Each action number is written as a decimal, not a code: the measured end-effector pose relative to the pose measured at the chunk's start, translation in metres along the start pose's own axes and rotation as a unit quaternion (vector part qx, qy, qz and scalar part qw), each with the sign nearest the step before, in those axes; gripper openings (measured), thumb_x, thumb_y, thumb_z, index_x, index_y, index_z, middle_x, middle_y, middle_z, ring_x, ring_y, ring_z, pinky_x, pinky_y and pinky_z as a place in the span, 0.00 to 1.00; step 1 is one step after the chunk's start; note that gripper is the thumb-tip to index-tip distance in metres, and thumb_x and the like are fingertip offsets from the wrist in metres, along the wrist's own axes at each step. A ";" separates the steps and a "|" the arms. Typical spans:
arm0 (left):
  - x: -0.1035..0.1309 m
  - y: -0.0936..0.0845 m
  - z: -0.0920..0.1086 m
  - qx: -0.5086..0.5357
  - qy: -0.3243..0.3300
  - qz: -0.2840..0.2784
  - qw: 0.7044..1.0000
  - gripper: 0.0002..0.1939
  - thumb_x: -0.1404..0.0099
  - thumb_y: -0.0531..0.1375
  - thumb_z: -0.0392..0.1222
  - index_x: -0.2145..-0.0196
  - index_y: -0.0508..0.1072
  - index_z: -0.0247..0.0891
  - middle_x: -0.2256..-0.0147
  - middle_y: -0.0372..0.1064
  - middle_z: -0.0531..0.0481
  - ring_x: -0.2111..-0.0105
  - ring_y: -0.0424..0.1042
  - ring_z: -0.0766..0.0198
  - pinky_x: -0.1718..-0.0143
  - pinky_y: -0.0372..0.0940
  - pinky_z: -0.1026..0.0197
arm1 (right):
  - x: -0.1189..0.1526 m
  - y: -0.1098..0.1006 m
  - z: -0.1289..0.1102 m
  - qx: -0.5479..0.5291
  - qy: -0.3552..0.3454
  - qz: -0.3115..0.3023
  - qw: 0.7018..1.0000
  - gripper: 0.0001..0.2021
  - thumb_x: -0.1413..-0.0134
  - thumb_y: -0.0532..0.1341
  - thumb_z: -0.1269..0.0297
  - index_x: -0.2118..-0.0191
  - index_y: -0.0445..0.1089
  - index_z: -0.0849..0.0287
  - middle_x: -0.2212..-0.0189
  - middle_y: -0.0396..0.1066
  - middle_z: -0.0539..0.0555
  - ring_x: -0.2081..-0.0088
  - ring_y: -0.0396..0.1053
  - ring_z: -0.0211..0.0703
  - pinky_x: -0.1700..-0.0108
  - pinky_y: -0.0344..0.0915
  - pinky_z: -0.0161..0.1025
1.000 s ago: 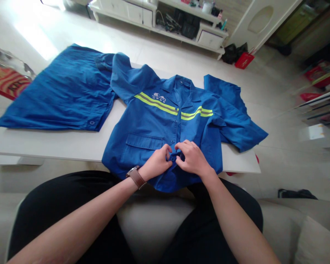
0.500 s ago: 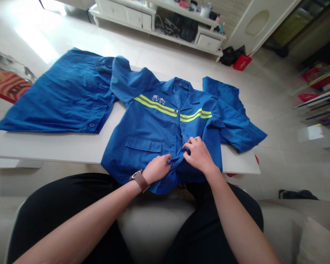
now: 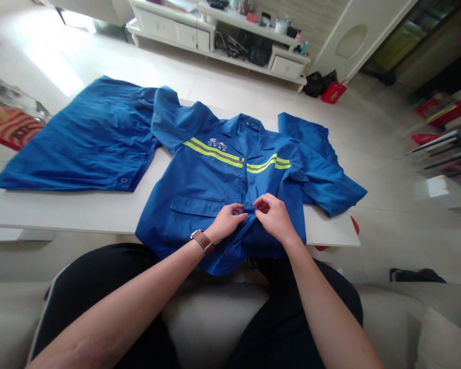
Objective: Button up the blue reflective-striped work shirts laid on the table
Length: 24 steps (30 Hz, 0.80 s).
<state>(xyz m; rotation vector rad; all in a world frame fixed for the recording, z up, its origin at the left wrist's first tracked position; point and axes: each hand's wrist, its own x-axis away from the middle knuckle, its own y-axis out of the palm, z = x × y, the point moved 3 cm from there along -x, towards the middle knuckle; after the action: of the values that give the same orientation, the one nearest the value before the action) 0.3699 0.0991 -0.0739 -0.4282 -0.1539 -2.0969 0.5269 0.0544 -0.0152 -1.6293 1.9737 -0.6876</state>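
Along the near edge of the white table (image 3: 72, 216), my left hand (image 3: 223, 224) and right hand (image 3: 275, 216) pinch the blue fabric jacket (image 3: 200, 177), seemingly steadying its front.

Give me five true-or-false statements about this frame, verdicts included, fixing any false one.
1. The left hand and right hand both pinch the blue jacket. True.
2. The watch is on the right wrist. False: the watch is on the left wrist.
3. The jacket lies on a white table, its lower part over the near edge. True.
4. The chest stripes are red. False: they are yellow-green and grey.
5. The red bag stands on the floor. True.
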 end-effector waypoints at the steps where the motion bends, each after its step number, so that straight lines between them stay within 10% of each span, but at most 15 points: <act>1: -0.004 0.003 0.002 0.035 -0.004 -0.015 0.999 0.11 0.40 0.66 0.43 0.62 0.77 0.33 0.67 0.74 0.49 0.71 0.67 0.67 0.68 0.61 0.65 | 0.000 -0.002 -0.001 -0.005 0.004 0.006 1.000 0.10 0.53 0.58 0.78 0.68 0.74 0.58 0.68 0.70 0.48 0.70 0.69 0.35 0.65 0.67 0.32; 6: -0.016 0.006 0.023 0.011 0.054 -0.017 0.998 0.06 0.41 0.65 0.40 0.68 0.73 0.35 0.75 0.67 0.56 0.75 0.63 0.69 0.72 0.56 0.66 | 0.001 -0.010 0.003 0.033 0.034 0.011 0.999 0.20 0.56 0.57 0.78 0.57 0.76 0.58 0.53 0.72 0.52 0.70 0.70 0.34 0.63 0.71 0.35; 11: -0.014 -0.003 0.042 -0.157 0.114 -0.024 0.981 0.13 0.41 0.64 0.36 0.57 0.78 0.36 0.69 0.73 0.52 0.69 0.71 0.64 0.65 0.63 0.64 | -0.002 -0.011 0.003 0.083 -0.048 -0.063 0.993 0.37 0.51 0.53 0.79 0.34 0.65 0.52 0.33 0.61 0.53 0.37 0.65 0.45 0.34 0.64 0.45; 19: -0.007 -0.021 0.067 -0.228 0.129 -0.082 0.961 0.08 0.44 0.62 0.33 0.64 0.77 0.36 0.71 0.75 0.52 0.73 0.73 0.65 0.68 0.65 0.65 | -0.026 -0.010 -0.026 0.077 -0.071 -0.170 0.980 0.21 0.35 0.52 0.69 0.40 0.71 0.55 0.42 0.71 0.56 0.41 0.69 0.43 0.36 0.64 0.43; 24: -0.016 -0.029 0.066 -0.177 0.057 -0.125 0.975 0.10 0.44 0.63 0.34 0.62 0.75 0.34 0.77 0.71 0.55 0.80 0.71 0.66 0.77 0.62 0.66 | -0.043 -0.011 -0.025 0.144 -0.054 -0.213 0.965 0.21 0.42 0.58 0.74 0.43 0.72 0.56 0.42 0.72 0.55 0.43 0.70 0.45 0.38 0.63 0.41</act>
<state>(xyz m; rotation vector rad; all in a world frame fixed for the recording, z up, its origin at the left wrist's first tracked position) 0.3690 0.1459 -0.0166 -0.5182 0.2508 -2.3989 0.5263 0.0966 0.0130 -1.8735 1.3771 -0.9706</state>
